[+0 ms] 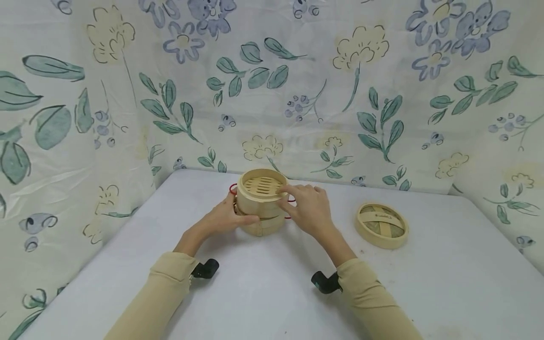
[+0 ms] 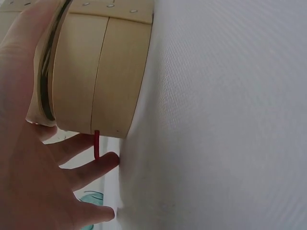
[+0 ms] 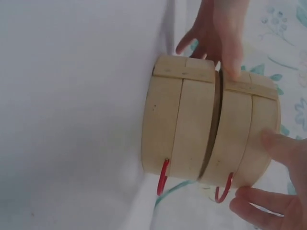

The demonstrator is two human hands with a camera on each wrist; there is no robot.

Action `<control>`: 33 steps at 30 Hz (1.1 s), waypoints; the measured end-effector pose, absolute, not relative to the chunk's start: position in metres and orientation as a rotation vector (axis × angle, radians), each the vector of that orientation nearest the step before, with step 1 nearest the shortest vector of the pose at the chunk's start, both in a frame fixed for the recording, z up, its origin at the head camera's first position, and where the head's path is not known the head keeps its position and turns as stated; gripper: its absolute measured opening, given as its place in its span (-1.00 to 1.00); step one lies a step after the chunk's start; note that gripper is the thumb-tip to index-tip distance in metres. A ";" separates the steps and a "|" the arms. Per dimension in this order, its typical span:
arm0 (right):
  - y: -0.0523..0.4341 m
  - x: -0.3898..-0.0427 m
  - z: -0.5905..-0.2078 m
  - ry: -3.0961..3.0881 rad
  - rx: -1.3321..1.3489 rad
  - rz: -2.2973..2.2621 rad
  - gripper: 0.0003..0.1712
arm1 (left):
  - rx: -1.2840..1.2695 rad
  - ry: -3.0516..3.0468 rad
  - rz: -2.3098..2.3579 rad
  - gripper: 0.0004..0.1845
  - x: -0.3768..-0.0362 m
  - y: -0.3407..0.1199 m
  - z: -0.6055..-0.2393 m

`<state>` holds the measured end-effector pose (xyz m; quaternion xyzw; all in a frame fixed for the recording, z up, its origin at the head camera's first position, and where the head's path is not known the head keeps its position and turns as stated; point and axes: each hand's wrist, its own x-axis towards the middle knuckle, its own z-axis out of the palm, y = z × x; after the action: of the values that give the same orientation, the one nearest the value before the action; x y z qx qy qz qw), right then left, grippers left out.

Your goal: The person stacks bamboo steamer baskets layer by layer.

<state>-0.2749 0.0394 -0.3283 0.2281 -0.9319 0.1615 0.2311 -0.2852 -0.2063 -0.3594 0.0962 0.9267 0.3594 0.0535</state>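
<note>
A two-tier bamboo steamer (image 1: 262, 208) stands on the white table (image 1: 263, 293) near its far edge, with red wire handles (image 1: 232, 189) at its sides. My left hand (image 1: 227, 215) grips its left side, thumb across the front near the seam between the tiers. My right hand (image 1: 305, 204) holds the upper tier (image 1: 260, 189) from the right, fingertips on its rim. In the right wrist view the upper tier (image 3: 247, 134) sits slightly askew on the lower tier (image 3: 175, 129), with a thin gap between them. In the left wrist view my left hand (image 2: 43, 177) has its fingers reaching behind the steamer (image 2: 98, 72).
The steamer's round bamboo lid (image 1: 381, 225) lies flat on the table to the right, apart from my hands. A floral cloth backdrop (image 1: 272, 85) closes off the back and both sides. Bare table surface lies in front of my arms.
</note>
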 end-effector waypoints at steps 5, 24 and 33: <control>0.038 -0.274 -0.331 -2.583 0.603 0.477 -0.64 | 0.311 2.802 1.137 0.28 -0.284 -0.206 -0.359; 0.033 -0.274 -0.337 -2.514 0.645 0.593 -0.68 | 0.409 2.856 1.200 0.12 -0.287 -0.206 -0.366; 0.036 -0.275 -0.338 -2.536 0.643 0.603 -0.66 | 0.365 2.889 1.150 0.14 -0.286 -0.203 -0.367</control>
<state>-0.2749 0.0356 -0.3378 0.2334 -0.9200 0.2187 0.2266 -0.2863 -0.2030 -0.3673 0.1164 0.9227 0.3674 0.0053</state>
